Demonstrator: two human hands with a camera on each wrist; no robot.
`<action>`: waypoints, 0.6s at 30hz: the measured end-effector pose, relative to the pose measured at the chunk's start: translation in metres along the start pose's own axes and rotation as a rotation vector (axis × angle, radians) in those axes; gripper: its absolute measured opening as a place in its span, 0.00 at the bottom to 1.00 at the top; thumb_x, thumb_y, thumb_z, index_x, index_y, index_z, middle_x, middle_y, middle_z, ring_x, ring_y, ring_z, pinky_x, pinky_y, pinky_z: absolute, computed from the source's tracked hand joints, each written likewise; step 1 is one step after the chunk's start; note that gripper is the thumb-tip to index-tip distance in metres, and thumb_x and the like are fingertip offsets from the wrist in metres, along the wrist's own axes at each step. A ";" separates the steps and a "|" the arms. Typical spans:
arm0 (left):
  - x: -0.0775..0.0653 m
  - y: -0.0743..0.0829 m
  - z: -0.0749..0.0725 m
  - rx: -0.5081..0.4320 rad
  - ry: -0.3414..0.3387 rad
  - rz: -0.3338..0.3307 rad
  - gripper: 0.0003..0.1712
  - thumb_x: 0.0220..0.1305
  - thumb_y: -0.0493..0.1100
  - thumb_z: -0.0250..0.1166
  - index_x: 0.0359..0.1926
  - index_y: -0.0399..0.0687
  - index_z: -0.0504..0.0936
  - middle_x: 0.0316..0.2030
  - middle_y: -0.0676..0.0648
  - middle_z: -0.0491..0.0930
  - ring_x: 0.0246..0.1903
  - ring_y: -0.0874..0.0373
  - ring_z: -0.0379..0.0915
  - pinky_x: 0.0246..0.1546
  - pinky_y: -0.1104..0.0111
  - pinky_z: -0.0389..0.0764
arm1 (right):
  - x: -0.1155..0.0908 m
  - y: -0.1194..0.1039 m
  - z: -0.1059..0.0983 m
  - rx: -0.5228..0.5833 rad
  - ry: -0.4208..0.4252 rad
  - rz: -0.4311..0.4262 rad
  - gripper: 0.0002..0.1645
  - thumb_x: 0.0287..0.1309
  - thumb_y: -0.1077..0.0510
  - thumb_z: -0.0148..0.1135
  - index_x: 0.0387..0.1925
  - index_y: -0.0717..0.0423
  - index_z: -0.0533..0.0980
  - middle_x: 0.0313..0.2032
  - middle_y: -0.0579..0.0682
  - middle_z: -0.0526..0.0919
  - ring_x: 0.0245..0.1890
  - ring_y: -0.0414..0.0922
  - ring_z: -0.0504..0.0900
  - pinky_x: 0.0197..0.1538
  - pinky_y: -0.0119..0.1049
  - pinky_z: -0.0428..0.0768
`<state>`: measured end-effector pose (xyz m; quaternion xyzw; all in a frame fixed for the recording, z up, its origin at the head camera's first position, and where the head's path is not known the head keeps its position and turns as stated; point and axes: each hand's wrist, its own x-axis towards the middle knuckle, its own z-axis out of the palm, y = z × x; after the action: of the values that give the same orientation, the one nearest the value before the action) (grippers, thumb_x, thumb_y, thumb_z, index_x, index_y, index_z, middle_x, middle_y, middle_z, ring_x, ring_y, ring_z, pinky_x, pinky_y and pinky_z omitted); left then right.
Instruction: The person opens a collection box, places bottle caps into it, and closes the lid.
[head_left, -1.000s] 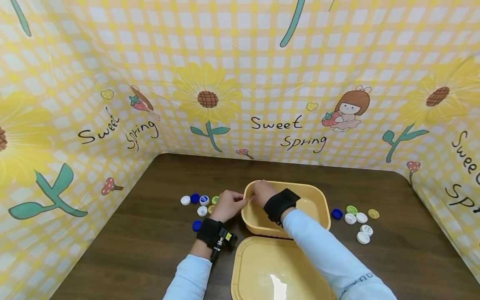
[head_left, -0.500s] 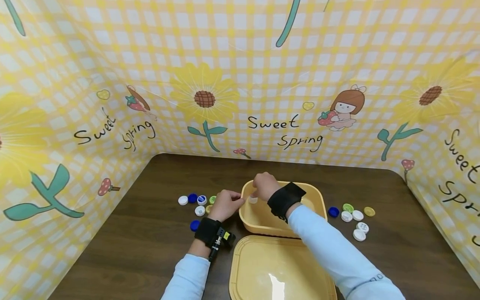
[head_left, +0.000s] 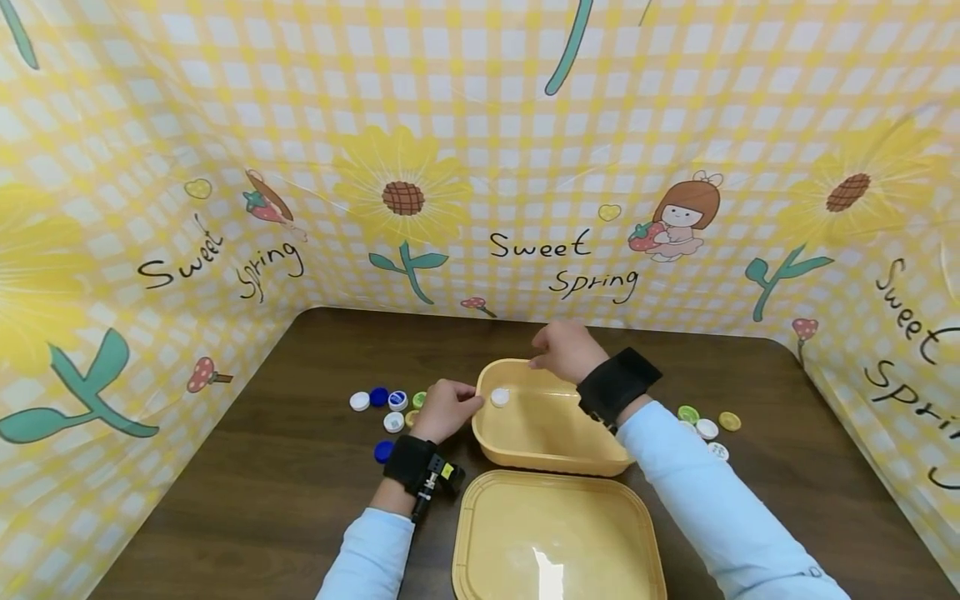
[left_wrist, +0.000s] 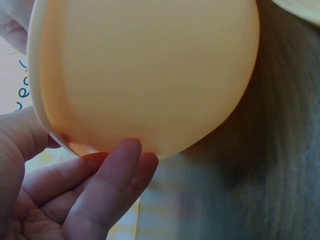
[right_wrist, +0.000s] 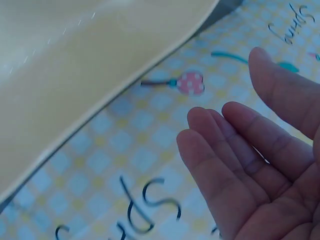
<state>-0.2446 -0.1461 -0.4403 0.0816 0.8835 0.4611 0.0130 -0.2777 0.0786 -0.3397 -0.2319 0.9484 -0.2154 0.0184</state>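
Observation:
A yellow plastic container (head_left: 555, 425) sits on the table with one white bottle cap (head_left: 499, 397) inside, near its left end. At that end, my left hand (head_left: 444, 410) holds the rim. In the left wrist view, the thumb is at the rim and the fingers (left_wrist: 117, 170) lie against the container's outer wall (left_wrist: 150, 75). My right hand (head_left: 567, 348) hovers over the far rim. In the right wrist view its fingers (right_wrist: 210, 165) and thumb are apart with nothing between them.
A yellow lid (head_left: 555, 525) lies in front of the container. Left of it are several loose caps, including a white cap (head_left: 360, 402) and a blue cap (head_left: 383, 452). More caps, such as a yellow cap (head_left: 730, 422), lie right, partly behind the right sleeve (head_left: 712, 492). A patterned cloth (head_left: 450, 275) hangs behind.
My right hand has come up out of the container and moved right and away, and the white cap now shows inside. The left hand stays at the container's left end.

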 end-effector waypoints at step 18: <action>0.002 0.000 0.001 -0.015 0.006 -0.019 0.11 0.61 0.39 0.65 0.41 0.37 0.88 0.27 0.48 0.83 0.23 0.61 0.74 0.26 0.70 0.75 | -0.064 0.073 -0.055 0.040 0.090 0.133 0.23 0.59 0.61 0.66 0.52 0.73 0.77 0.47 0.68 0.80 0.46 0.61 0.80 0.49 0.52 0.77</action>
<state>-0.2466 -0.1450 -0.4406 0.0718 0.8808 0.4677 0.0152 -0.2599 0.1872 -0.3248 -0.1580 0.9571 -0.2429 -0.0052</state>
